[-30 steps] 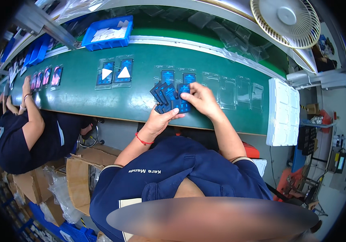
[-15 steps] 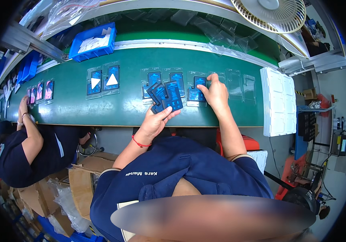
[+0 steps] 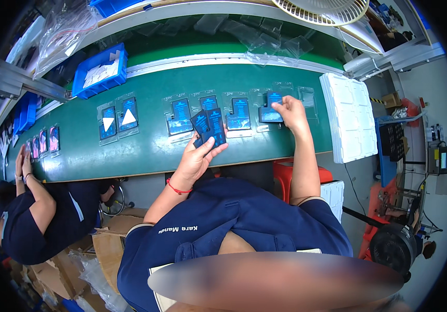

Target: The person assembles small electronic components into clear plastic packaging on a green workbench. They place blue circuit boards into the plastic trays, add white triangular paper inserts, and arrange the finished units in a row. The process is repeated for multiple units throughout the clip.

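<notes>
- Well, I see the left hand pinching a fanned set of packs, just inside the near edge of the green table.
- The right hand pinches a single pack at a clear tray.
- Leftward, I have green surface up to two packs bearing white triangles.
- Three loaded trays crowd the space beyond the left hand; a white tray stack bounds the right; a blue bin sits by the far rail.
</notes>
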`<state>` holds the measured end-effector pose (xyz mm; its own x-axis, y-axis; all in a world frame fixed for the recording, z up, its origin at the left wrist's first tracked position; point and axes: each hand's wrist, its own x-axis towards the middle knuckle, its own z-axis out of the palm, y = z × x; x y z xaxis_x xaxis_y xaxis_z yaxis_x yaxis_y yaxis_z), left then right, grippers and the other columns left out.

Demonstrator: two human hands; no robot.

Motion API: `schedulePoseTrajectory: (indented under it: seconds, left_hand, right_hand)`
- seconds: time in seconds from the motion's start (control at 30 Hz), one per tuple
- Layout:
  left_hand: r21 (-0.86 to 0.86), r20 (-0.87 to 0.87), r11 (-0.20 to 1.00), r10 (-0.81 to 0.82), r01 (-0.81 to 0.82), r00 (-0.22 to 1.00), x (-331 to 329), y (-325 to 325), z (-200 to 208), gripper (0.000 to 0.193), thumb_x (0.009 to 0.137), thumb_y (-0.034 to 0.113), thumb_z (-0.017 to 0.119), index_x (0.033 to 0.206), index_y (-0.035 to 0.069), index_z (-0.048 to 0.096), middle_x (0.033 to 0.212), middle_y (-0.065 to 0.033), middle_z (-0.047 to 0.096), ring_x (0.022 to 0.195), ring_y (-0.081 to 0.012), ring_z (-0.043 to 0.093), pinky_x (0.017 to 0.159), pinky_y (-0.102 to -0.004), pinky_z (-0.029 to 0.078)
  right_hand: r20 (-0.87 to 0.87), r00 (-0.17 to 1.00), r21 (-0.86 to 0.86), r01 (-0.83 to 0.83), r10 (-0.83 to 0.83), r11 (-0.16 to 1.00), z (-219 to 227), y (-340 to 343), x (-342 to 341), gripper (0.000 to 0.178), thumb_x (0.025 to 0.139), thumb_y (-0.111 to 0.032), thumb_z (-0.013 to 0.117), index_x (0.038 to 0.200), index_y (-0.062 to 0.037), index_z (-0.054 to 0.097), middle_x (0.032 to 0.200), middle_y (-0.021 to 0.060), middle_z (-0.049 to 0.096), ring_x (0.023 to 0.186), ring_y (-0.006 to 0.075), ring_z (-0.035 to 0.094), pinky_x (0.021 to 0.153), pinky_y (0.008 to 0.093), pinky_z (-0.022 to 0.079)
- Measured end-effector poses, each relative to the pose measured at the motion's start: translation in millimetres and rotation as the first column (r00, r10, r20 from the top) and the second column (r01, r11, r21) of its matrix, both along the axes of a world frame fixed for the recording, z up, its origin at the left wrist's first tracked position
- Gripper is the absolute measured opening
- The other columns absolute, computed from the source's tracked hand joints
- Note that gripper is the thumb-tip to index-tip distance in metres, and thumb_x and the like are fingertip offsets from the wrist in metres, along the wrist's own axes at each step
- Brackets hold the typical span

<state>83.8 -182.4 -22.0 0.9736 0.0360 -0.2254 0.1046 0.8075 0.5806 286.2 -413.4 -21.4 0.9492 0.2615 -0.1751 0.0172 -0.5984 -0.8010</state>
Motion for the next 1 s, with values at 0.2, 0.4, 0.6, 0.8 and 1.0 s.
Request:
schedulePoseTrajectory:
  seconds: [0.2, 0.4, 0.6, 0.8, 1.0]
  left_hand:
    - [0.103, 0.018, 0.994, 0.045, -0.047, 0.999, 5, -6, -11, 0.039, 0.096, 0.004, 0.053, 0.133, 0.004, 0.041, 0.126, -0.0123, 0.056, 0.109, -0.0239, 0.061, 0.090, -0.0409, 0.056]
    - [0.173, 0.013, 0.985, 0.002, -0.004, 1.000, 23, -31, -2, 0.046, 0.093, 0.002, 0.058, 0.133, 0.008, 0.038, 0.118, -0.0109, 0.058, 0.105, -0.0231, 0.062, 0.080, -0.0381, 0.059]
    - [0.267, -0.009, 0.964, 0.003, -0.001, 1.000, 19, -23, -10, 0.037, 0.093, 0.002, 0.059, 0.125, 0.006, 0.041, 0.112, -0.0144, 0.060, 0.102, -0.0253, 0.064, 0.078, -0.0372, 0.060]
    - [0.290, -0.005, 0.956, 0.043, -0.040, 0.999, 18, -13, -9, 0.040, 0.094, 0.000, 0.056, 0.129, 0.007, 0.038, 0.111, -0.0142, 0.061, 0.102, -0.0246, 0.064, 0.078, -0.0374, 0.060]
    - [0.297, -0.002, 0.955, -0.025, 0.025, 1.000, 31, -23, -12, 0.054, 0.094, 0.000, 0.055, 0.140, 0.011, 0.029, 0.113, -0.0144, 0.060, 0.102, -0.0244, 0.064, 0.079, -0.0372, 0.060]
  right_hand:
    - [0.396, 0.916, -0.350, 0.089, 0.061, 0.933, 12, 20, -30, 0.041, 0.069, -0.033, 0.085, 0.081, -0.0017, 0.061, 0.066, 0.0109, 0.063, 0.059, 0.0216, 0.061, 0.055, 0.0333, 0.048]
    - [-0.117, 0.956, 0.659, -0.128, 0.270, 0.741, 9, 58, -78, 0.016, 0.090, -0.016, 0.067, 0.085, -0.0034, 0.060, 0.072, -0.0025, 0.053, 0.070, 0.0051, 0.052, 0.059, 0.0248, 0.043]
    - [-0.038, 0.994, 0.552, 0.108, -0.105, 0.827, 18, -30, 17, 0.008, 0.091, -0.008, 0.063, 0.094, -0.0009, 0.063, 0.083, 0.0033, 0.067, 0.070, 0.0062, 0.060, 0.061, 0.0220, 0.047]
    - [0.333, 0.939, -0.275, 0.177, -0.079, 0.945, 0, -49, 32, 0.042, 0.060, -0.028, 0.089, 0.076, -0.0014, 0.062, 0.068, 0.0103, 0.061, 0.063, 0.0228, 0.061, 0.060, 0.0347, 0.049]
    - [0.497, 0.856, 0.023, 0.150, -0.142, 0.988, 6, 3, -28, 0.034, 0.072, -0.025, 0.083, 0.092, -0.0029, 0.065, 0.073, 0.0058, 0.061, 0.065, 0.0162, 0.059, 0.058, 0.0318, 0.049]
